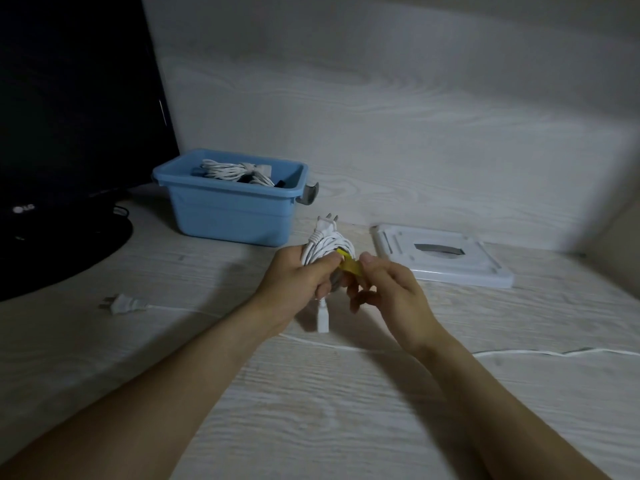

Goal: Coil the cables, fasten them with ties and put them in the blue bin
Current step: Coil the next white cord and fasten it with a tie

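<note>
Left hand holds a coiled white cable above the table, fingers wrapped round the bundle; its grip hides the lower half of the coil. A plug with prongs sticks up from the top of the coil, and a white connector hangs below the hand, blurred.

Right hand pinches a yellow tie between thumb and fingers, just beside the coil. Part of the tie is covered by both thumbs; whether it already goes all the way round the bundle cannot be told.

Blue bin stands on the table behind the hands, close to the back wall. Inside it lies another bundled white cable, with dark items under it too dim to make out.

A loose white cable runs across the table beneath the forearms and is cut off at the right edge; its plug lies left of the hands.

White lid lies flat to the right. Dark monitor at far left, cropped by the edge; cords at its base are lost in shadow.
</note>
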`<state>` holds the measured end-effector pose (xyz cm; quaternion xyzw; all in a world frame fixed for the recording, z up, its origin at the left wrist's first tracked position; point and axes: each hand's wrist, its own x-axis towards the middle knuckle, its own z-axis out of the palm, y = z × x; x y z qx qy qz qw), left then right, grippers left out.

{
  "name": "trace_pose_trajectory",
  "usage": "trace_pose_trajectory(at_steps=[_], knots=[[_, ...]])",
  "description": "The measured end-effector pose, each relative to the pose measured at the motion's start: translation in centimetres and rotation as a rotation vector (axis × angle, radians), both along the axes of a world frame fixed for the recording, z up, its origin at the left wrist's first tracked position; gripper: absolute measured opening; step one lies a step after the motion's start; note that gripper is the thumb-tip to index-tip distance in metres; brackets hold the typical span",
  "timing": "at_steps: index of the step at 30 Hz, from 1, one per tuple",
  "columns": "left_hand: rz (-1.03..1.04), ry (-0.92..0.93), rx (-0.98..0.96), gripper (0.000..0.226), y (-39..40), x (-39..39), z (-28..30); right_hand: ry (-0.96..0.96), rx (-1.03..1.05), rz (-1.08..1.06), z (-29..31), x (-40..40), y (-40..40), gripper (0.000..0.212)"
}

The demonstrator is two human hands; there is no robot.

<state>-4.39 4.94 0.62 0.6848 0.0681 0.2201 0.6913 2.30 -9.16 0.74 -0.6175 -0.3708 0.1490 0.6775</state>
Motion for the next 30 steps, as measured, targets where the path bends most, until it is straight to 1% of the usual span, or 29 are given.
trace_pose_trajectory(at_steps=[2,5,6,8,11,13,16,17,18,21,24,26,30], knots=[[0.027,-0.014,0.051,0.024,0.1,0.1,-0.2,0.039,0.055,-0.046,0.2,-0.3,0.0,0.042],[0.028,-0.048,0.047,0.03,-0.2,0.3,-0.2,-0.034,0.113,-0.141,0.3,-0.6,0.1,0.036],[0.043,-0.056,0.041,0.031,-0.3,0.4,-0.3,-0.056,0.121,-0.142,0.3,-0.6,0.1,0.03],[0.091,-0.063,0.025,0.032,-0.2,0.6,-0.4,-0.085,0.129,-0.123,0.2,-0.7,0.0,0.027],[0.142,-0.059,0.038,0.035,0.7,0.8,-0.7,-0.006,0.16,-0.114,0.4,-0.6,-0.3,0.02],[0.149,-0.058,0.064,0.035,1.1,0.8,-0.6,0.059,0.129,-0.192,0.6,-0.5,-0.3,0.021],[0.1,-0.068,0.096,0.034,0.9,0.5,-0.2,0.111,0.073,-0.228,0.6,-0.4,-0.2,0.009],[0.078,-0.064,0.119,0.033,0.7,0.4,-0.2,0.114,0.064,-0.221,0.4,-0.3,-0.2,0.015],[0.056,-0.064,0.15,0.032,0.4,0.3,-0.2,0.095,0.054,-0.206,0.2,-0.3,-0.1,0.019],[0.02,-0.07,0.211,0.034,-0.2,0.1,-0.4,-0.038,0.008,-0.198,0.1,-0.2,-0.3,0.011],[0.032,-0.087,0.215,0.036,-0.5,0.3,-0.6,-0.069,-0.048,-0.226,0.3,0.1,-0.5,0.006],[0.075,-0.106,0.231,0.042,-0.2,0.5,-0.8,-0.09,-0.084,-0.27,0.3,0.0,-0.3,0.006],[0.091,-0.106,0.23,0.039,-0.1,0.5,-0.9,-0.097,-0.095,-0.432,-0.2,-0.4,0.0,0.011]])
